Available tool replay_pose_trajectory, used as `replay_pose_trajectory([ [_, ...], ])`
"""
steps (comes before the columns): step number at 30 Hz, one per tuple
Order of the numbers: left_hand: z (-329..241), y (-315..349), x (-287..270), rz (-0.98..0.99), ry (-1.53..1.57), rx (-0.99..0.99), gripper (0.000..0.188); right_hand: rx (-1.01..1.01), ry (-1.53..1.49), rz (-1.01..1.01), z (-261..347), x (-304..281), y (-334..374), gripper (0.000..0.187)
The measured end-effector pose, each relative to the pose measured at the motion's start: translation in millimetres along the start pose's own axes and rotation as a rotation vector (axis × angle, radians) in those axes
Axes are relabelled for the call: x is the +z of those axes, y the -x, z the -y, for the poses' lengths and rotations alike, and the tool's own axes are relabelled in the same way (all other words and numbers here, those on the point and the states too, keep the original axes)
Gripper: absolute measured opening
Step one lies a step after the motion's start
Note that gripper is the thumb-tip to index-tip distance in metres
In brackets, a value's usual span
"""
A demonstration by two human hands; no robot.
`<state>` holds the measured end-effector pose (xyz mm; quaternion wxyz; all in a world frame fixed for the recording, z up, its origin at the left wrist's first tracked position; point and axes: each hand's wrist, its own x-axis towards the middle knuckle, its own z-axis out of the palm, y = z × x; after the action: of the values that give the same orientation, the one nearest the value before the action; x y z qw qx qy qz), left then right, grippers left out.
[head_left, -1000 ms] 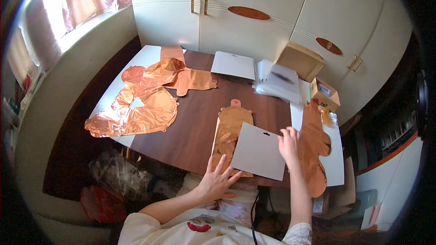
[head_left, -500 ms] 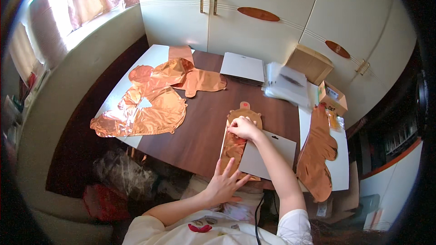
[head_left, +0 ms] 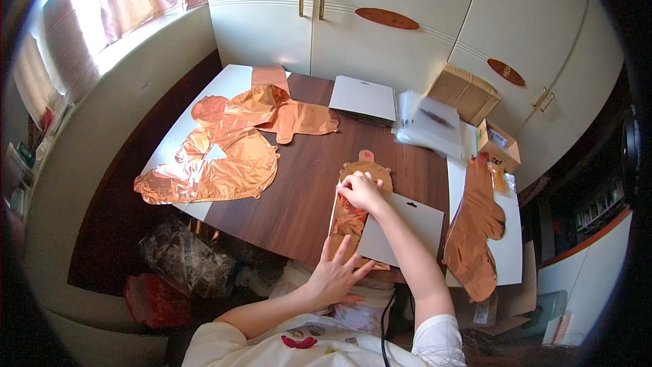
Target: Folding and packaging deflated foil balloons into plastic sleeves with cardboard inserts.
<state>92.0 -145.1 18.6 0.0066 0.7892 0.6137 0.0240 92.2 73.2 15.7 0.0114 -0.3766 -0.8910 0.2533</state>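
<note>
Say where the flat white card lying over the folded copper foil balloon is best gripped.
Probably by the flat white card's bare right edge, coming from the right. It lies flat, its left edge is under the left hand, and the right forearm crosses it toward the folded copper foil balloon.

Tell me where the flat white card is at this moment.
In the head view, the flat white card lies at the near edge of the dark wooden table, right of the folded copper foil balloon.
</note>
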Motion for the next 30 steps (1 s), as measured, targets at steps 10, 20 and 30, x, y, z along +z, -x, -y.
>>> replay_pose_trajectory([
  [10, 1.9, 0.8, 3.1, -0.019, 0.000, -0.010, 0.090, -0.246, 0.246, 0.081, 22.4, 1.7, 41.4, 0.118],
  [20, 2.2, -0.2, 1.9, -0.020, 0.007, -0.006, 0.089, -0.010, 0.179, -0.088, 2.8, -7.5, -12.9, 0.111],
  [30, -0.9, -1.9, -2.6, -0.047, 0.041, 0.012, 0.087, -0.139, 0.052, -0.528, -39.7, -3.1, -50.7, 0.080],
])
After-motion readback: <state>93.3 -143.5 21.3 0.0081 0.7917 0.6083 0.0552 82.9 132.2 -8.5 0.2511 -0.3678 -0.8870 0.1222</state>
